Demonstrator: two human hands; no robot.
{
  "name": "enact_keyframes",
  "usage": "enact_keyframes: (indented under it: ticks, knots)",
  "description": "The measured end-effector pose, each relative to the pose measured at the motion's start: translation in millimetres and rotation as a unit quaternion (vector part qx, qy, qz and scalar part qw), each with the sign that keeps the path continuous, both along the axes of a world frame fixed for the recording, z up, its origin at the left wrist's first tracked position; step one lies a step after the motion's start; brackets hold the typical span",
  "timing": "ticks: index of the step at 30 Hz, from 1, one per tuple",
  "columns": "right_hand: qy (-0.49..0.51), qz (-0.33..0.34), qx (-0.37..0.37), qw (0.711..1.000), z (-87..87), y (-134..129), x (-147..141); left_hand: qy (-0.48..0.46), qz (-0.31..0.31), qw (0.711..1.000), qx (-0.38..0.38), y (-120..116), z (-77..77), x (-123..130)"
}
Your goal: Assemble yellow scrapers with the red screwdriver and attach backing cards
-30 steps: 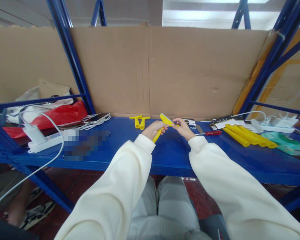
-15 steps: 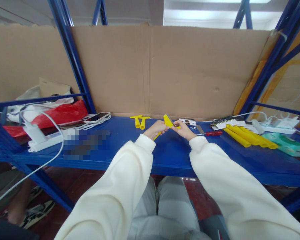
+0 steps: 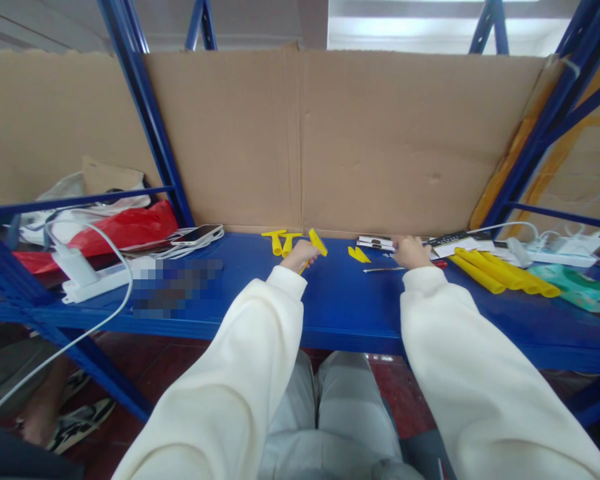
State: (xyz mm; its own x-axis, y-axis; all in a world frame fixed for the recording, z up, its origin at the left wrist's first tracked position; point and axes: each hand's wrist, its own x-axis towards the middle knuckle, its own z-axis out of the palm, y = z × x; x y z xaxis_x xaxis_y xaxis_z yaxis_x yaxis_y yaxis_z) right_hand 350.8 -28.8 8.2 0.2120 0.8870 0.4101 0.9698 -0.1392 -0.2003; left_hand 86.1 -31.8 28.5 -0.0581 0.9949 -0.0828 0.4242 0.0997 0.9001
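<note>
Left hand point(image 3: 301, 255) clamped on the yellow T-shaped tool point(image 3: 318, 243), best held steady
Right hand point(image 3: 412, 253) near the worktop's point(image 3: 350, 303) back edge, can't tell its grip

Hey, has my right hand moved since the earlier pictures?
Yes, your right hand has moved rightward along the blue shelf, away from the left hand.

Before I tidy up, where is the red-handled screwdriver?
Head view, right of centre: the screwdriver lies partly hidden by the right hand, left of the yellow tubes.
</note>
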Motion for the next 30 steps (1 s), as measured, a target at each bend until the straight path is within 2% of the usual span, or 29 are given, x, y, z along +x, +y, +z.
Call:
enact_keyframes:
  ticks: [5, 9, 14, 19, 21, 25, 30]
  knots:
    - [0.013, -0.124, -0.059, 0.990, -5.0, -1.2, 37.7, 0.051, 0.021, 0.998, 0.011, 8.8, -7.5, -9.7]
    - [-0.008, -0.140, -0.064, 0.988, -14.2, 5.3, 54.6, 0.068, 0.020, 0.997, 0.006, 9.3, -7.7, -10.1]
    - [-0.030, -0.087, -0.057, 0.994, -16.0, 5.6, 60.2, 0.071, 0.022, 0.997, 0.005, 8.8, -6.5, -8.6]
    - [-0.041, -0.013, -0.147, 0.988, -6.4, -3.2, 46.7, 0.056, 0.028, 0.998, 0.008, 17.7, -11.1, -6.2]
    - [-0.039, 0.023, -0.162, 0.986, -4.2, -4.7, 39.9, 0.062, 0.030, 0.998, 0.014, 21.7, -12.8, -5.0]
    - [-0.031, 0.109, -0.169, 0.979, -5.6, -3.7, 31.5, 0.102, 0.037, 0.994, 0.018, 26.4, -14.0, -3.4]
    - [-0.011, 0.161, -0.153, 0.975, -12.2, -2.2, 24.0, 0.091, 0.035, 0.995, 0.027, 30.0, -15.4, -3.1]
